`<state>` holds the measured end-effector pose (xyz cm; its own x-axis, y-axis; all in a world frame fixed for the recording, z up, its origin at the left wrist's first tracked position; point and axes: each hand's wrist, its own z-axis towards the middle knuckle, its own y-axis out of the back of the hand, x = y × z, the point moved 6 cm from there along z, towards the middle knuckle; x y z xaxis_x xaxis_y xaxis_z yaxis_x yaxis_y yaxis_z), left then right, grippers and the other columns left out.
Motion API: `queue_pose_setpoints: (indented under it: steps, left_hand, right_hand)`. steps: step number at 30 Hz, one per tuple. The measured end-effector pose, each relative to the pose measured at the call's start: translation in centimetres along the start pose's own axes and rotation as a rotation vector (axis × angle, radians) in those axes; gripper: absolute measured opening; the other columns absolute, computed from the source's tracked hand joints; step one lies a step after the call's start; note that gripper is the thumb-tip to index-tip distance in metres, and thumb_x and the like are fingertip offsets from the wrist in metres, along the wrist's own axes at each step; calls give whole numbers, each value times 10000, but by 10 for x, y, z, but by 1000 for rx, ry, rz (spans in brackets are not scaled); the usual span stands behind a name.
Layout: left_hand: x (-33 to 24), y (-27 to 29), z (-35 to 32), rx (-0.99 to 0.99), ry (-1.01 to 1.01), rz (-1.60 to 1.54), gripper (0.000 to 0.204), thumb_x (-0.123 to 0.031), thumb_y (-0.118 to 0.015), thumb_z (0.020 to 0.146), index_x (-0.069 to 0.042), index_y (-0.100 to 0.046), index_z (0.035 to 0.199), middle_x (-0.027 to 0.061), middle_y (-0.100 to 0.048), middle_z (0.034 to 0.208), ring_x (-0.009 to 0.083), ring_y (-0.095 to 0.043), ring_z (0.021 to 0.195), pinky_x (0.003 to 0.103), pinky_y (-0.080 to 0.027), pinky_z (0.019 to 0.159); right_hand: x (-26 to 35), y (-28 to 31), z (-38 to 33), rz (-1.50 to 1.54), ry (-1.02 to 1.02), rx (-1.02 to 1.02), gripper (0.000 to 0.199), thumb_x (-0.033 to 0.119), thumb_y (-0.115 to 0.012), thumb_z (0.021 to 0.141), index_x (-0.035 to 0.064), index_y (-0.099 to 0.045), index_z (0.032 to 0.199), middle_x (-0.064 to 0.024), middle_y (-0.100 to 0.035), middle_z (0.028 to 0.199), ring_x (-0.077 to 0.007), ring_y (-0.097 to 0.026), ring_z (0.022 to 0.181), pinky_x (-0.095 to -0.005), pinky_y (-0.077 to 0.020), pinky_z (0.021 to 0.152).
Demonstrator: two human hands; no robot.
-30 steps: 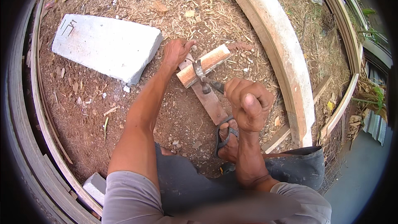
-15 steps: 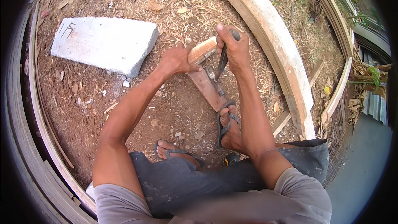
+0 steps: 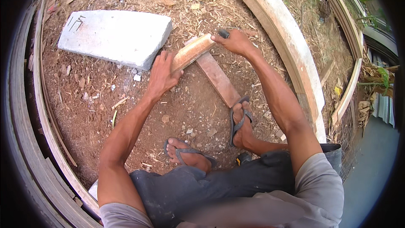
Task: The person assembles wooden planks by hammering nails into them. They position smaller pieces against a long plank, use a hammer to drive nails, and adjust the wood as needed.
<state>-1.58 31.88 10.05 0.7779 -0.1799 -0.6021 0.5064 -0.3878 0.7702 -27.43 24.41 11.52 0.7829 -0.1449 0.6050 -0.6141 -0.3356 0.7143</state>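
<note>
**Left hand [image 3: 163, 72] and right hand [image 3: 234, 42] meet at a wooden block [image 3: 193, 52]**

Just above the centre of the frame, the wooden block lies slantwise, its right end higher than its left. The left hand pinches the lower end, fingers over the far side and thumb along the near one. At the upper end, the right hand is curled round a dark handle [image 3: 223, 33] (whatever the handle belongs to is hidden), with its thumb against the block.

Behind the block a reddish plank [image 3: 219, 78] runs down toward the right; whether the two touch cannot be told. The plank's lower end meets the front of a dark sandal [image 3: 239, 122] on the right foot. A white slab [image 3: 114, 38] with dark marks sits in the upper left of the frame, on brown ground [image 3: 139, 97] scattered with chips. Along the right side curves a white-topped beam [image 3: 278, 29], and long boards [image 3: 29, 122] bend down the left edge.
</note>
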Motion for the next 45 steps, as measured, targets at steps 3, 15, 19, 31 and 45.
queue_pose_setpoints:
  steps: [3, 15, 19, 31, 45]
  left_hand:
    - [9, -10, -2, 61, 63, 3, 752, -311, -731, 790, -57, -403, 1418, 198, -503, 1297, 353, -514, 1184, 545, -422, 1022]
    - [18, 8, -6, 28, 292, -275, 664, -305, -730, 775, 5, -503, 1316, 248, -630, 1198, 349, -614, 1107, 461, -459, 1001]
    - [18, 34, -20, -68, 212, -207, 633, -323, -733, 748, 8, -527, 1247, 237, -655, 1115, 356, -639, 1008, 477, -494, 928]
    - [27, 20, -166, 89, 227, 130, 805, -371, -757, 757, 24, -407, 1364, 264, -486, 1292, 392, -543, 1128, 509, -476, 932]
    - [-3, 50, -118, -390, 586, -935, 821, -358, -783, 802, 34, -375, 1396, 223, -579, 1217, 290, -617, 1089, 427, -500, 964]
  right_hand:
    - [-41, 1, -9, -168, -229, 178, 645, 530, -681, 845, -71, -658, 1079, -283, -664, 1110, -356, -668, 1024, -438, -518, 929]
    - [5, -46, -121, -481, 114, 181, 923, 479, -784, 738, 32, -366, 1428, -235, -461, 1267, -438, -504, 1177, -545, -454, 950]
    - [-14, -71, -137, -343, -80, 194, 941, 359, -795, 716, 67, -299, 1459, -253, -485, 1264, -437, -520, 1172, -534, -437, 985]
    - [-8, -56, -89, 1171, -151, 183, 847, 246, -773, 774, 20, -309, 1445, -206, -521, 1317, -320, -516, 1248, -522, -396, 1063]
    - [114, -158, -78, 1326, -1, 495, 740, 313, -773, 842, -41, -397, 1372, -178, -532, 1294, -297, -571, 1175, -428, -556, 920]
